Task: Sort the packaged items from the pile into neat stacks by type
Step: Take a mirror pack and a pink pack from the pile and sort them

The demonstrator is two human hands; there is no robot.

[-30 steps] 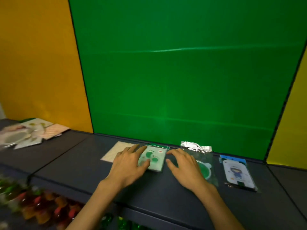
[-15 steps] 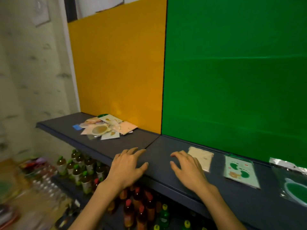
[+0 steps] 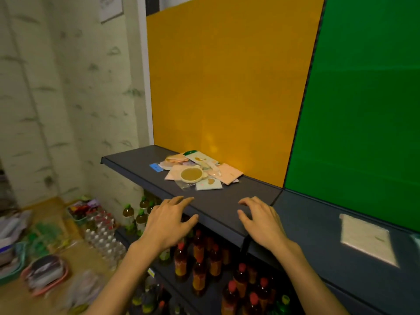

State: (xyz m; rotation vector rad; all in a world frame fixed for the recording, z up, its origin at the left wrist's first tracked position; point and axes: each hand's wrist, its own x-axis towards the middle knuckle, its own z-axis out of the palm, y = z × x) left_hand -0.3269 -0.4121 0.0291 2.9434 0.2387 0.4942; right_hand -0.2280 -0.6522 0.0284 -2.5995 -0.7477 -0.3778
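Observation:
A loose pile of flat packaged items lies on the dark shelf against the yellow panel; a round tan item in clear wrap sits on top and a small blue card lies at its left. My left hand hovers over the shelf's front edge, fingers spread, holding nothing. My right hand hovers a little right of it, also empty with fingers apart. Both hands are short of the pile. A beige flat packet lies alone on the shelf at the right, below the green panel.
Below the shelf stand rows of bottles with red and green caps. On the floor at the left are packs of water bottles and baskets of goods. A papered wall closes the left side.
The view has swung left: the pile has come toward the centre, and the sorted green and blue packets have left the frame. Both hands have come off the green packet and travelled left, empty.

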